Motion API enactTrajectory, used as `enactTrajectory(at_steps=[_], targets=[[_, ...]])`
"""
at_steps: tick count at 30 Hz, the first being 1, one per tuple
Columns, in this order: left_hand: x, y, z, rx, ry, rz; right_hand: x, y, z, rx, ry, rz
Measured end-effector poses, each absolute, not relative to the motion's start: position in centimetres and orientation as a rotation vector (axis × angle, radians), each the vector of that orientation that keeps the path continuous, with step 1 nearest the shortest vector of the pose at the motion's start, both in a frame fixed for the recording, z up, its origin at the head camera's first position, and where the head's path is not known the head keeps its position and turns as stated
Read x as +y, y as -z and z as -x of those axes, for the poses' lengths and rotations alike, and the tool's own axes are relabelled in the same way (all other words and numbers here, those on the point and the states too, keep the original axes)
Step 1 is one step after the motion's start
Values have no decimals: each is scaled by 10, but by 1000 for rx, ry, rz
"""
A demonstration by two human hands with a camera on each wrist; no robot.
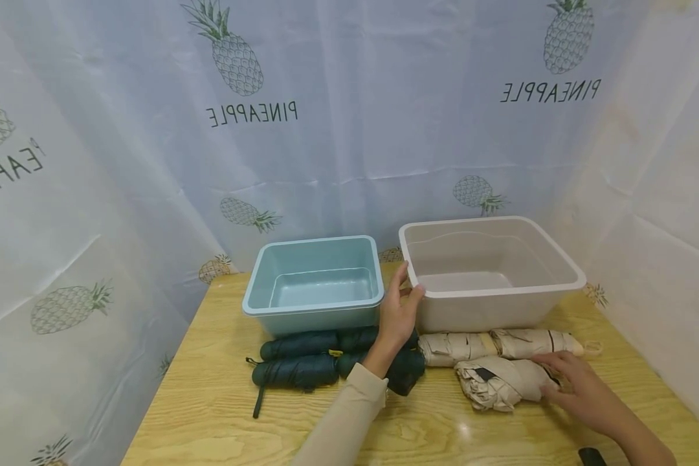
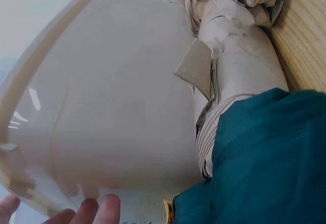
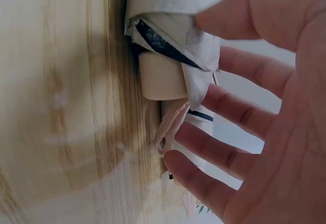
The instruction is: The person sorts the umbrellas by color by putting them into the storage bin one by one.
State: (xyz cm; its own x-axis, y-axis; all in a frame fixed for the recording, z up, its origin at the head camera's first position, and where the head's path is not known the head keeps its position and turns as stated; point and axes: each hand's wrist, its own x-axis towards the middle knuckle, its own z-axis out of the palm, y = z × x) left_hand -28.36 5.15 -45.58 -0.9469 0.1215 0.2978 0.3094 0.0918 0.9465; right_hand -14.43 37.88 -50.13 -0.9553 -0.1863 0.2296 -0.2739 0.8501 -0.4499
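Observation:
My left hand is at the front left corner of the beige plastic basin, fingertips at its rim and side. In the left wrist view its fingers show beside the basin wall. My right hand rests at the right end of the nearest beige folded umbrella, fingers spread and only slightly bent. In the right wrist view the thumb lies over the fabric, near the umbrella's handle and its cord loop. Two more beige folded umbrellas lie end to end behind it.
Several dark green folded umbrellas lie in two rows before a light blue basin, partly behind my left forearm. Both basins stand at the back of the wooden table, against a pineapple-print curtain. A dark object shows at the front right.

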Motion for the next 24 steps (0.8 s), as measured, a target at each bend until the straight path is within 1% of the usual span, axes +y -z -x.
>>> enactTrajectory(at_steps=[9,17,24], targets=[[52,459,288,-2239,1963,506,380,506,147,-2859,-616,-423],[55,463,288,-2248,1978,503,387,507,152,-2949,-983,-459],[55,465,288,-2233,1980,485,385,504,153,-2986,-995,-352]])
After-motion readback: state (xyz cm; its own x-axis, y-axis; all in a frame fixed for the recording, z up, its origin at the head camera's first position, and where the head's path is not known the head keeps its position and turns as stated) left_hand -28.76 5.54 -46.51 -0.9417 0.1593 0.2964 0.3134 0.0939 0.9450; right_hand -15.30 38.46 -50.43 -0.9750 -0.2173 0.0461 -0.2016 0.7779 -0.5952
